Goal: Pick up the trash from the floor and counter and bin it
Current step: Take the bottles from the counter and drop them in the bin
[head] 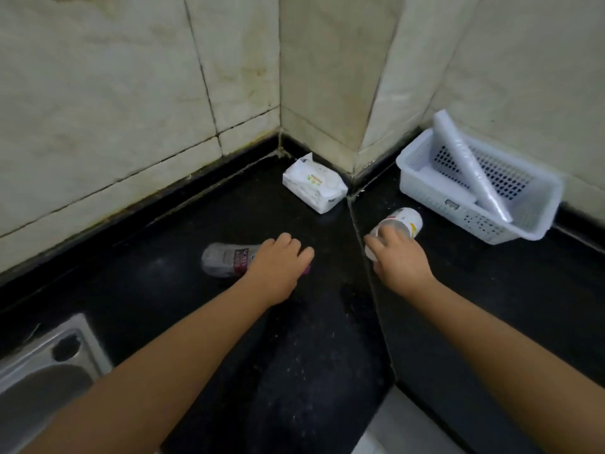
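Note:
A clear plastic bottle [224, 261] with a purple label lies on its side on the black counter [311, 339]. My left hand [278, 267] rests over its cap end, fingers curled down on it. A white paper cup [407, 221] lies tipped on its side to the right. My right hand [401, 257] has its fingers around the cup's rim, and a second white rim [371, 252] shows under the palm. A white wipes packet [314, 183] sits in the corner by the wall, beyond both hands.
A white perforated basket [484, 204] with a clear rolled sheet [468, 165] leaning in it stands at the back right. A steel sink [42, 365] is at the lower left. Tiled walls close the corner. The counter's front edge drops off at bottom centre-right.

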Motion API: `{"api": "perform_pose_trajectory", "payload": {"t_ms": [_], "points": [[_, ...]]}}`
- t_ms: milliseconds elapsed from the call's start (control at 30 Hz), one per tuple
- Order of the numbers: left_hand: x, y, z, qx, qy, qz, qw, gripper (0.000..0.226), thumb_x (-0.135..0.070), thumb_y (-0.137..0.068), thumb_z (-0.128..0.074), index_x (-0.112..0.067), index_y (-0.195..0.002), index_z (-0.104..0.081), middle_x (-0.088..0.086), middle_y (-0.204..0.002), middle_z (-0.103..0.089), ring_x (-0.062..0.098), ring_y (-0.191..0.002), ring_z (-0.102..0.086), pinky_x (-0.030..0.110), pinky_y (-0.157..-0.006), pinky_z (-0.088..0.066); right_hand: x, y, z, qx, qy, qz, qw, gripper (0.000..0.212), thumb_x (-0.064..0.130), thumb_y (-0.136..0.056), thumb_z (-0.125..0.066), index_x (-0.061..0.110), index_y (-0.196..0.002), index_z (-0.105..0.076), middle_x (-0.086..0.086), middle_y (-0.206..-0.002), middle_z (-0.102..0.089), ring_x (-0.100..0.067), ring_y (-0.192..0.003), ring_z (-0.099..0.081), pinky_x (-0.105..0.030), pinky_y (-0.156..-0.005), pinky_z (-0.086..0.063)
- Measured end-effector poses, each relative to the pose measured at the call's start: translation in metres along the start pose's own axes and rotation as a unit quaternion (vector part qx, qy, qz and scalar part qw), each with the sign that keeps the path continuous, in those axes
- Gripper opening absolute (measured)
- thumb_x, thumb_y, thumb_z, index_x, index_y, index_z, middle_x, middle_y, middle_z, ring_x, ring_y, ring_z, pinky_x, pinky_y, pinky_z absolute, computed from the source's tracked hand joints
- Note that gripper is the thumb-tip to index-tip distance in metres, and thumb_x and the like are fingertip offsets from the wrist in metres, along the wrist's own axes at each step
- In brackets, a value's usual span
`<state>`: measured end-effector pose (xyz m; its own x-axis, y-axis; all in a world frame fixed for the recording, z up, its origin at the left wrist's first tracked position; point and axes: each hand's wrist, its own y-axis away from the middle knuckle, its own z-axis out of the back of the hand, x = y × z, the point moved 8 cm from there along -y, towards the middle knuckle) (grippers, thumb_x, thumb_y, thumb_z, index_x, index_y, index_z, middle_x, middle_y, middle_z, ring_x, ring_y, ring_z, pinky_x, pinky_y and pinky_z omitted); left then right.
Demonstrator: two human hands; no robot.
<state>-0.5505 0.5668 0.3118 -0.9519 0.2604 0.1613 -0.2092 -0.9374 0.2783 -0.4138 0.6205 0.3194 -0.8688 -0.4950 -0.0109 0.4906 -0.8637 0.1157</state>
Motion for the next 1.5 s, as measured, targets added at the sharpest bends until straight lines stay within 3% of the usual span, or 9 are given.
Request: {"api": "perform_pose_trajectory", "payload": {"t_ms": [167, 300, 500, 700, 900, 1167, 1300, 1433, 1500], "points": [[-0.047, -0.037, 0.075, -0.059, 0.062, 0.012, 0.996, 0.031, -0.013, -0.095, -0.046, -0.012, -0.125, -0.044, 0.010, -0.126, -0.050, 0.026, -0.120, -0.043, 0.034, -0.084, -0.048, -0.093, 0.056, 0.057, -0.110, -0.205, -0.214, 0.949, 0.047, 0.014, -0.080, -0.065, 0.013, -0.126, -0.053, -0.014, -0.122, -0.047, -0.031, -0.107, -0.053, -0.032, -0.080, -0.045], [-0.144, -0.040, 0.143, -0.108, 0.067, -0.069, 0.989, 0.028, -0.009, -0.091, -0.055, -0.009, -0.118, -0.048, 0.011, -0.123, -0.053, 0.027, -0.115, -0.049, 0.035, -0.083, -0.048, -0.155, 0.154, 0.085, -0.150, -0.208, -0.286, 0.923, 0.050, 0.017, -0.081, -0.066, 0.015, -0.128, -0.053, -0.011, -0.125, -0.049, -0.028, -0.110, -0.054, -0.032, -0.090, -0.047], [-0.382, 0.026, 0.218, -0.167, 0.036, -0.264, 0.949, 0.032, -0.005, -0.086, -0.061, -0.009, -0.116, -0.049, 0.010, -0.121, -0.054, 0.028, -0.112, -0.051, 0.036, -0.085, -0.049, -0.236, 0.394, 0.096, -0.182, -0.141, -0.434, 0.871, 0.048, 0.027, -0.084, -0.064, 0.019, -0.130, -0.051, -0.008, -0.122, -0.053, -0.025, -0.114, -0.050, -0.032, -0.091, -0.045], [-0.655, 0.207, 0.233, -0.204, -0.012, -0.460, 0.864, 0.033, -0.004, -0.088, -0.056, -0.007, -0.120, -0.047, 0.010, -0.125, -0.052, 0.028, -0.116, -0.049, 0.037, -0.082, -0.049, -0.247, 0.702, 0.075, -0.199, -0.054, -0.581, 0.787, 0.042, 0.021, -0.084, -0.060, 0.014, -0.125, -0.053, -0.012, -0.117, -0.055, -0.031, -0.109, -0.051, -0.039, -0.087, -0.047], [-0.865, 0.420, 0.192, -0.199, -0.020, -0.621, 0.758, 0.035, 0.000, -0.089, -0.053, -0.006, -0.122, -0.044, 0.011, -0.127, -0.045, 0.029, -0.119, -0.044, 0.034, -0.079, -0.048, -0.194, 0.986, 0.034, -0.162, 0.049, -0.699, 0.695, 0.042, 0.006, -0.041, -0.087, 0.002, -0.079, -0.068, -0.019, -0.068, -0.063, -0.039, -0.059, -0.063, -0.037, -0.038, -0.051], [-1.069, 0.679, 0.091, -0.179, -0.100, -0.802, 0.561, 0.027, -0.006, -0.096, -0.040, -0.004, -0.123, -0.044, 0.014, -0.132, -0.040, 0.030, -0.127, -0.036, 0.038, -0.089, -0.048, -0.086, 1.280, -0.064, -0.087, 0.038, -0.862, 0.499, 0.048, -0.009, -0.029, -0.084, -0.001, -0.072, -0.064, -0.023, -0.069, -0.063, -0.037, -0.050, -0.060, -0.031, -0.029, -0.046], [-1.156, 0.795, 0.028, -0.130, -0.133, -0.860, 0.475, 0.032, -0.008, -0.096, -0.046, -0.004, -0.127, -0.043, 0.014, -0.133, -0.039, 0.029, -0.128, -0.036, 0.037, -0.091, -0.049, -0.033, 1.399, -0.117, -0.083, 0.016, -0.924, 0.372, 0.047, -0.004, -0.031, -0.085, 0.001, -0.073, -0.064, -0.021, -0.070, -0.065, -0.037, -0.054, -0.063, -0.031, -0.030, -0.047], [-1.213, 0.905, -0.032, -0.127, -0.194, -0.899, 0.371, 0.036, -0.002, -0.093, -0.047, -0.004, -0.129, -0.043, 0.014, -0.134, -0.041, 0.030, -0.127, -0.038, 0.036, -0.095, -0.045, 0.035, 1.489, -0.161, -0.092, -0.001, -0.966, 0.241, 0.018, -0.001, -0.058, -0.053, -0.002, -0.070, -0.066, -0.022, -0.065, -0.062, -0.036, -0.050, -0.062, -0.031, -0.035, -0.050], [-1.229, 0.954, -0.063, -0.136, -0.222, -0.911, 0.319, 0.037, -0.001, -0.092, -0.047, -0.005, -0.129, -0.044, 0.013, -0.134, -0.043, 0.031, -0.126, -0.040, 0.037, -0.098, -0.041, 0.075, 1.520, -0.192, -0.087, -0.060, -0.982, 0.159, 0.027, -0.008, -0.052, -0.069, -0.004, -0.079, -0.066, -0.027, -0.075, -0.063, -0.041, -0.058, -0.063, -0.039, -0.042, -0.054]]}}
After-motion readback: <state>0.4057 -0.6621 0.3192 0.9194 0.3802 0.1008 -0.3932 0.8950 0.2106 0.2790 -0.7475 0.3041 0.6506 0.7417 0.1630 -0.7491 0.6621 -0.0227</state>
